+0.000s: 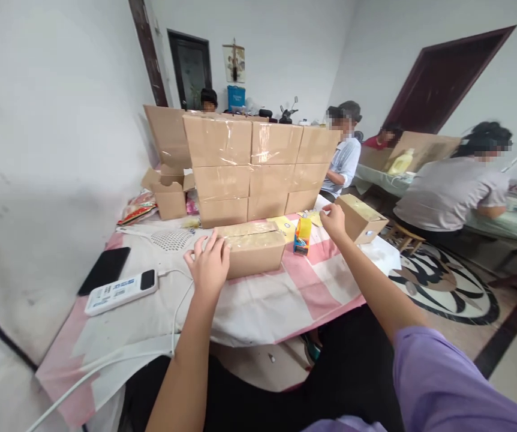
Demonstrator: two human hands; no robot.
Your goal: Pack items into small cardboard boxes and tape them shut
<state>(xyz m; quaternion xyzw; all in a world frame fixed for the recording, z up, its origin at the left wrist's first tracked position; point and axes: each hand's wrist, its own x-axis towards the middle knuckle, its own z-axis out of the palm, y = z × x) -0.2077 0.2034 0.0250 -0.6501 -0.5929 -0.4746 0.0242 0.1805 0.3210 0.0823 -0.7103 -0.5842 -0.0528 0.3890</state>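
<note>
A cardboard box [256,259] lies in front of me, clear tape across its top. My left hand [209,263] rests at its left end, fingers bent and apart, seemingly touching it. My right hand [333,219] is beside a second taped box [361,217] on the right. Its fingers are loosely bent with nothing visible in them; I cannot tell whether it touches that box. Between the hands stands a yellow tape roll in a blue and orange dispenser [302,237]. Yellow printed paper [285,227] lies behind the front box.
Stacked boxes [271,174] wall off the table's back. An opened box [169,195] stands left of them. A white power bank [121,292] with a cable and a black phone [104,270] lie on the left of the checked tablecloth [249,309]. Several people sit beyond.
</note>
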